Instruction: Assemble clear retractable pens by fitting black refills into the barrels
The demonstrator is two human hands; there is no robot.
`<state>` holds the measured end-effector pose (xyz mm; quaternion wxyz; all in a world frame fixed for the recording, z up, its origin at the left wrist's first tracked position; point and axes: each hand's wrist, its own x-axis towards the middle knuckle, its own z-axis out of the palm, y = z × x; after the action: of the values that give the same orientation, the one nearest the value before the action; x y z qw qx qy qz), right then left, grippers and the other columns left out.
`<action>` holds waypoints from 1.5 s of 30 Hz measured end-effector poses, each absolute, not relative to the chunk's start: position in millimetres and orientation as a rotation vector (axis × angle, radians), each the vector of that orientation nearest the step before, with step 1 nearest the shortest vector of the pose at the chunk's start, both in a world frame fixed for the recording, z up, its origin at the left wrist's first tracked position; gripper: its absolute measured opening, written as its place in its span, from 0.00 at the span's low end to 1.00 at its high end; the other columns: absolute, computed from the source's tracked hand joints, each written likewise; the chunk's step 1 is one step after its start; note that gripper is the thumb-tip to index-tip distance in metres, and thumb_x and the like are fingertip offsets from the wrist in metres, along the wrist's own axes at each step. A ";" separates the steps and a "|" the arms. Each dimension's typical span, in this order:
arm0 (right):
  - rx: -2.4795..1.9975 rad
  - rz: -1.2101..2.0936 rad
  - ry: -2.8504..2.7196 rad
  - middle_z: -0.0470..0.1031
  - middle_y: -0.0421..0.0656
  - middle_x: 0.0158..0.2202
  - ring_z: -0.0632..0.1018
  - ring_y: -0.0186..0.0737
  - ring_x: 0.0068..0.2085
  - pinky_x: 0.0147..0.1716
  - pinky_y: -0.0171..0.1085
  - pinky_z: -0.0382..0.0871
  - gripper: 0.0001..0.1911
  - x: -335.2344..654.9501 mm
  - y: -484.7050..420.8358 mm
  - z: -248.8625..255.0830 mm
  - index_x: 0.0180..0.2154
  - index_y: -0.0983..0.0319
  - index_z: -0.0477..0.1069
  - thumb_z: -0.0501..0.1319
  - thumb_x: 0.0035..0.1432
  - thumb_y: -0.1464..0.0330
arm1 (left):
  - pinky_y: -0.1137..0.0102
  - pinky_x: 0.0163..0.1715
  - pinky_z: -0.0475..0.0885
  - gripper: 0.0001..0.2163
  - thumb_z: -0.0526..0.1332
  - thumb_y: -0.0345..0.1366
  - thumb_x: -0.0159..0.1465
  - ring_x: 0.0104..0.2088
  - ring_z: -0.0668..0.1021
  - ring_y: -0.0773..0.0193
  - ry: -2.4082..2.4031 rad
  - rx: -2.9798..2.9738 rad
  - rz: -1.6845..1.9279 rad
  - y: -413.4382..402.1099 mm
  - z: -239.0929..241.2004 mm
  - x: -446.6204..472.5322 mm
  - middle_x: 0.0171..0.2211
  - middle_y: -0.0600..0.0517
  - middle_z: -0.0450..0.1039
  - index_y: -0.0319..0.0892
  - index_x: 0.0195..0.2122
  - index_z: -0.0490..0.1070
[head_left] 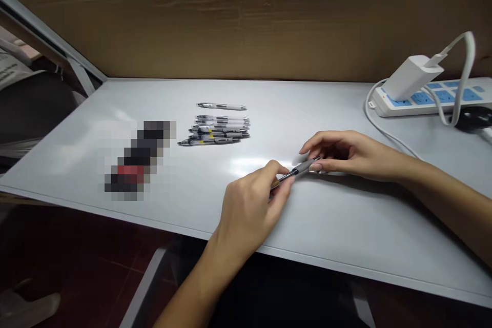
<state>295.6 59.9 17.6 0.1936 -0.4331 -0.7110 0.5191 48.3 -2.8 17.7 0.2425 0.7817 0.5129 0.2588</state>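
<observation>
A pen [306, 166] with a grey grip and dark barrel slants above the white table. My left hand [248, 202] is closed round its rear part, thumb and index finger pinching the barrel. At the pen's tip end, my right hand [359, 156] has its thumb and fingers curled in, closed on the tip. The fingers partly hide both ends of the pen. Left of my hands, several pens lie side by side in a loose stack [219, 130], some with white barrels and some dark. One white-barrelled pen [222, 106] lies a little apart behind them.
A blurred-out dark and red object [140, 159] lies on the table's left side. At the back right stands a power strip [407, 107] with a white charger [409, 77] and cables. A brown panel [238, 20] rises behind the table [184, 200].
</observation>
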 end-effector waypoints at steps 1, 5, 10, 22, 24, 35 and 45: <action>-1.213 1.463 -1.984 0.80 0.46 0.41 0.79 0.45 0.40 0.39 0.40 0.73 0.20 295.9 60.4 17.2 0.48 0.56 0.77 0.70 0.59 0.52 | 0.73 0.25 0.61 0.04 0.58 0.36 0.72 0.26 0.75 0.68 1.404 2.137 0.707 -2.8 17.7 48.4 0.30 0.57 0.77 0.44 0.41 0.71; -1.231 1.462 -1.994 0.79 0.43 0.36 0.77 0.42 0.35 0.32 0.38 0.70 0.17 296.0 61.1 17.2 0.41 0.57 0.77 0.70 0.58 0.52 | 0.72 0.25 0.61 0.05 0.58 0.36 0.72 0.25 0.75 0.68 1.415 2.142 0.700 -2.8 17.7 48.8 0.29 0.57 0.77 0.44 0.41 0.72; -1.238 1.477 -2.042 0.80 0.44 0.38 0.77 0.42 0.37 0.34 0.39 0.69 0.16 295.1 59.1 19.8 0.40 0.57 0.78 0.66 0.63 0.51 | 0.72 0.25 0.62 0.05 0.58 0.36 0.72 0.26 0.76 0.68 1.407 2.166 0.696 -2.6 17.4 48.5 0.30 0.56 0.77 0.44 0.41 0.71; -1.215 1.366 -2.160 0.75 0.41 0.30 0.72 0.40 0.32 0.33 0.38 0.64 0.19 293.2 60.0 20.5 0.35 0.57 0.78 0.60 0.67 0.49 | 0.69 0.34 0.73 0.14 0.58 0.35 0.73 0.38 0.84 0.62 1.350 2.238 0.718 -1.9 13.5 47.6 0.42 0.53 0.84 0.46 0.58 0.72; -1.213 1.360 -2.145 0.75 0.41 0.30 0.73 0.41 0.32 0.33 0.38 0.64 0.20 292.5 59.7 20.7 0.35 0.57 0.78 0.61 0.66 0.49 | 0.68 0.40 0.76 0.13 0.58 0.35 0.73 0.42 0.84 0.61 1.307 2.239 0.737 -1.7 12.3 47.5 0.47 0.52 0.83 0.47 0.57 0.74; -1.216 1.428 -2.082 0.81 0.44 0.38 0.78 0.44 0.37 0.36 0.41 0.70 0.19 291.2 58.2 22.3 0.43 0.56 0.79 0.67 0.60 0.50 | 0.66 0.42 0.78 0.11 0.59 0.34 0.73 0.43 0.84 0.61 1.317 2.188 0.764 -1.4 12.1 47.8 0.47 0.53 0.83 0.46 0.53 0.76; -1.214 1.437 -2.094 0.80 0.44 0.37 0.78 0.42 0.36 0.33 0.39 0.69 0.18 291.8 58.6 22.4 0.41 0.57 0.80 0.66 0.62 0.50 | 0.67 0.40 0.77 0.09 0.60 0.34 0.72 0.41 0.84 0.60 1.332 2.197 0.779 -1.9 10.7 47.9 0.45 0.54 0.83 0.46 0.52 0.76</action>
<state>291.8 58.6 22.4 0.1625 -0.4255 -0.7341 0.5036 47.9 -1.9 10.7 0.2264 0.7971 0.4831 0.2827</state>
